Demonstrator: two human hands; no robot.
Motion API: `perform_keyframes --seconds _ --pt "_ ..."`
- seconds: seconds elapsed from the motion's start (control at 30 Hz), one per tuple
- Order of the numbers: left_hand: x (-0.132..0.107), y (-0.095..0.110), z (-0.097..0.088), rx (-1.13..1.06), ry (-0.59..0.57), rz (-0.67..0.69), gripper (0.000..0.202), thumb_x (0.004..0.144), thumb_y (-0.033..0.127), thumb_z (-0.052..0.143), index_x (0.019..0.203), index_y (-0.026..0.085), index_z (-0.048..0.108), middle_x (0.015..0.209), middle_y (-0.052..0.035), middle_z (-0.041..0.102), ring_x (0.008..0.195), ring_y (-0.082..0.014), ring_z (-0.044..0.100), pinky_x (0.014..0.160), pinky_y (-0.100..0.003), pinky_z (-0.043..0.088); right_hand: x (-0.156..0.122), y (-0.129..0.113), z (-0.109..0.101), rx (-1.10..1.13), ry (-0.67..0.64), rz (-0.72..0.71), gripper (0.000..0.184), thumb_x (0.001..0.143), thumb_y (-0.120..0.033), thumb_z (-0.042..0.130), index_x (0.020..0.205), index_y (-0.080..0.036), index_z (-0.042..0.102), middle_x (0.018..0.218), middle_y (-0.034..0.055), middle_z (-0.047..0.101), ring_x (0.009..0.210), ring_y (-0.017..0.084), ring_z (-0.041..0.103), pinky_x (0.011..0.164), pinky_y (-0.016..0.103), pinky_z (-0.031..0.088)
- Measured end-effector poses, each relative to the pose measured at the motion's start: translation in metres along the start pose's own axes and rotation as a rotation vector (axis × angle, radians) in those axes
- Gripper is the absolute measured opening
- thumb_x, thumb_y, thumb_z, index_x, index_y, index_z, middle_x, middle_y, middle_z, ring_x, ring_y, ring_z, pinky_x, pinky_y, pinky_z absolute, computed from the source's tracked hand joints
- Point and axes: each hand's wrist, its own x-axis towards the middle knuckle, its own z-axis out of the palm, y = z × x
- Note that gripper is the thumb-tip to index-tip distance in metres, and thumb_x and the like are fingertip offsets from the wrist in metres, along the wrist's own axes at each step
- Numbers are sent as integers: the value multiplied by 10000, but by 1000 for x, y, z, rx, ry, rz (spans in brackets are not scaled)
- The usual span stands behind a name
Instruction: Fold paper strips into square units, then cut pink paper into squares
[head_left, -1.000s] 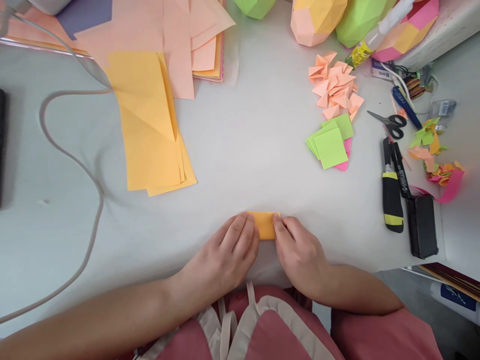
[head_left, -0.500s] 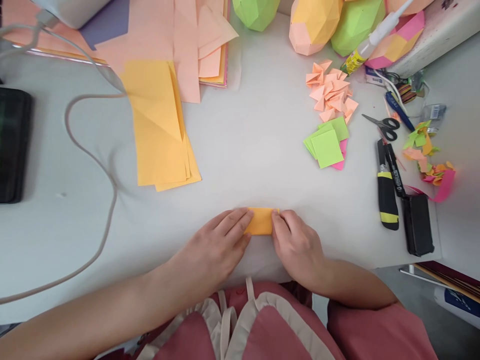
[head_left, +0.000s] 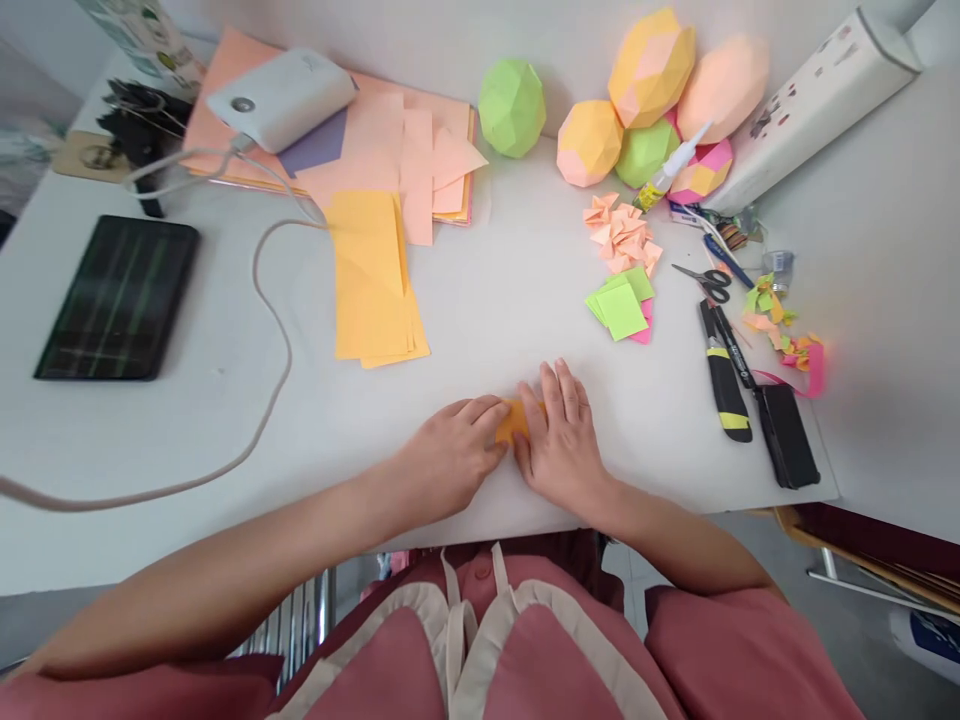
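A small folded strip of orange paper [head_left: 513, 422] lies on the table near its front edge, between my hands. My left hand [head_left: 454, 455] is closed on its left end, the fingertips and thumb gathered at the edge. Laid over the right part of the strip, my right hand [head_left: 561, 435] has its fingers stretched out and slightly apart, thumb at the lower edge. Both hands hide much of the paper. Beyond my left hand lies a stack of larger yellow-orange paper sheets [head_left: 371, 280].
Green paper squares [head_left: 622, 310] and folded peach pieces [head_left: 621, 232] lie right of centre, with faceted paper balls [head_left: 589, 143] behind. Scissors [head_left: 709, 281], a utility knife [head_left: 725, 385] and a black case [head_left: 787, 437] line the right. A cable [head_left: 279, 330] and dark tablet [head_left: 120, 297] occupy the left.
My right hand has gone from gripping the paper's right end with curled fingers to lying stretched over it. My left hand stays at the left end. The camera view has shifted, showing more of the table's back.
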Motion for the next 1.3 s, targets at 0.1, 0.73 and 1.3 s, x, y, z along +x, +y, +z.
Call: perform_keyframes --seconds 0.1,0.73,1.3 --pt "1 -1 1 -3 1 -2 258 857 120 468 947 132 710 1234 -188 534 1192 -319 478 915 -436 478 -8 9 -1 -40 -4 33 544 898 -256 433 1398 -70 329 1474 259 243 1405 394 103 1071 580 233" --pt "11 -17 15 -21 150 33 182 849 126 488 796 148 662 991 -120 610 928 -238 568 754 -351 482 2 26 -17 -263 48 -571 244 857 -26 425 725 -143 594 737 58 594 738 168 546 557 276 381" --pt "18 -25 8 -1044 413 -393 226 825 383 495 735 179 535 701 0 558 648 -127 503 609 -247 414 54 29 -26 896 -17 -91 102 754 -182 540 745 -179 641 754 -1 668 690 117 600 623 217 448"
